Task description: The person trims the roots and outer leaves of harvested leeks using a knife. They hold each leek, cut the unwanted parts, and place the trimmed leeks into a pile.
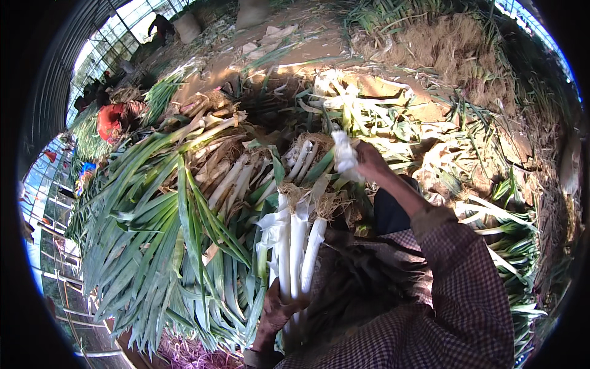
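My left hand [279, 306] grips several leeks [297, 253] by their white shafts, roots upward, in front of my lap. A loose outer layer hangs from the left side of this bunch. Farther out, my right hand [371, 161] is closed on a white, blurred piece of leek skin [345, 154], apart from the bunch. A big heap of leeks [184, 230] lies to my left, its green leaves fanning toward me and its roots pointing away. Between the two hands, more root ends [311, 152] show.
Stripped leaves and skins [359, 101] litter the ground ahead. Leeks [511, 240] lie along my right side. A pile of roots and leeks [451, 55] rises at the back right. A person in red [113, 122] is at the far left, and sacks [186, 27] stand behind.
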Motion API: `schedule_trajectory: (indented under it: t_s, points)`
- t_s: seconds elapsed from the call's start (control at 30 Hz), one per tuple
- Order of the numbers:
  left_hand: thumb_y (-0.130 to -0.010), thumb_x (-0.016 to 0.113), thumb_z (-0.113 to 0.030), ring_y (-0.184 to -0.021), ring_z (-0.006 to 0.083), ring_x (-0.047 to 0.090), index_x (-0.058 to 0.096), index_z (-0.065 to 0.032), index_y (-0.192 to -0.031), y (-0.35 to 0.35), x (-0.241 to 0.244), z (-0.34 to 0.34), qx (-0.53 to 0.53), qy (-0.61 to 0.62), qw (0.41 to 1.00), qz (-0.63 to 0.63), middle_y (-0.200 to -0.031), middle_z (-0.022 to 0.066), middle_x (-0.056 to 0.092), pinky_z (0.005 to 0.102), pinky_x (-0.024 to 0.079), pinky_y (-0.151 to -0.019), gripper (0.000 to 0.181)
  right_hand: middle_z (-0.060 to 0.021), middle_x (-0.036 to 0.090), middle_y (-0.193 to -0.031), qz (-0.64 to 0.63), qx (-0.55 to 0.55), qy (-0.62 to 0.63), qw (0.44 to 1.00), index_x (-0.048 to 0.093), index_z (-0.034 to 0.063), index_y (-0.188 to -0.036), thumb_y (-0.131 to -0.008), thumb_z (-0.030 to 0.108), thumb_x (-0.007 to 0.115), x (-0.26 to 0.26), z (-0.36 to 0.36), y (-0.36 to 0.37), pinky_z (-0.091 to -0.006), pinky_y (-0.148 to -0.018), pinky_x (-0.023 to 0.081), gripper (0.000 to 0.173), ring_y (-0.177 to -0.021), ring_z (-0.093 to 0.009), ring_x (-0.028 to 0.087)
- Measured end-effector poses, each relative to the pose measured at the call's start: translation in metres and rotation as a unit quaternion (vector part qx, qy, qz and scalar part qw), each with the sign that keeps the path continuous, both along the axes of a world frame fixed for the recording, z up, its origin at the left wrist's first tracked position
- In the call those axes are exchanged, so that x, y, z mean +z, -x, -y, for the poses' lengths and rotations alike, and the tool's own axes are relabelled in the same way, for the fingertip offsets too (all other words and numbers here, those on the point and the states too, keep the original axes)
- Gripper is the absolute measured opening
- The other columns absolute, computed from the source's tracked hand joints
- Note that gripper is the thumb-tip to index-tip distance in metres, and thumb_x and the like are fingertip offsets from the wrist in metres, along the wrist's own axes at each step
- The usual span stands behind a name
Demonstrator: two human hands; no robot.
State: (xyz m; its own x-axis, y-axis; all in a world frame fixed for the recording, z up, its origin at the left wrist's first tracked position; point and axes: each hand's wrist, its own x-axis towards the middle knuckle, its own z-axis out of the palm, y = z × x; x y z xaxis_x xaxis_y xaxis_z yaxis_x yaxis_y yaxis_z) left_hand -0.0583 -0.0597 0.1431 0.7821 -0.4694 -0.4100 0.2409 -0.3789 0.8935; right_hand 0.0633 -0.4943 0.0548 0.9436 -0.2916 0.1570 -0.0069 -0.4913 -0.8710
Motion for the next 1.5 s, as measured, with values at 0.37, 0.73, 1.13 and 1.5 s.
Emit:
schedule_trajectory:
  t_s: [0.37, 0.73, 1.13, 1.5]
  points:
    - [-0.065, 0.092, -0.011, -0.093, 0.0192, 0.07, 0.06, 0.0015, -0.13, 0.002, 0.004, 0.009, -0.003, 0.024, 0.999, -0.039, -0.105, 0.0106, 0.073, 0.0358, 0.058, -0.086, 0.073, -0.012, 0.061, -0.138, 0.052, 0.167, 0.005, 0.985, 0.045, 0.0096, -0.149, -0.08, 0.022, 0.082, -0.099, -0.148, 0.081, -0.0467, -0.113, 0.04, 0.079, -0.127, -0.034, 0.057]
    - [-0.082, 0.084, -0.015, -0.101, 0.0227, 0.068, 0.044, 0.0016, -0.144, 0.02, -0.022, 0.017, -0.075, -0.011, 0.996, 0.036, -0.112, 0.0169, 0.068, 0.0389, 0.056, -0.085, 0.076, -0.0121, 0.064, -0.113, 0.124, 0.008, 0.128, 0.984, 0.053, 0.0105, -0.119, -0.08, 0.022, 0.077, -0.083, -0.112, 0.04, -0.0496, -0.094, 0.044, 0.046, -0.106, -0.038, 0.059]
    - [-0.084, 0.083, -0.021, -0.105, 0.0274, 0.068, 0.048, 0.0019, -0.143, 0.071, -0.01, -0.036, -0.021, 0.096, 0.989, -0.113, -0.127, 0.019, 0.066, 0.0377, 0.054, -0.089, 0.072, -0.018, 0.069, -0.106, -0.046, -0.171, 0.211, 0.961, 0.063, 0.0038, -0.116, -0.088, 0.026, 0.071, -0.04, 0.037, -0.041, -0.0435, -0.085, 0.055, 0.036, -0.097, -0.032, 0.067]
    - [-0.079, 0.089, -0.014, -0.101, 0.0195, 0.065, 0.053, 0.0008, -0.136, 0.012, 0.007, -0.006, -0.01, 0.052, 0.997, -0.056, -0.114, 0.0115, 0.068, 0.036, 0.054, -0.09, 0.069, -0.0104, 0.073, -0.112, -0.159, -0.077, -0.307, 0.935, 0.065, 0.0042, -0.127, -0.095, 0.007, 0.07, 0.013, -0.062, 0.054, -0.0326, -0.075, 0.059, 0.033, -0.095, -0.019, 0.07]
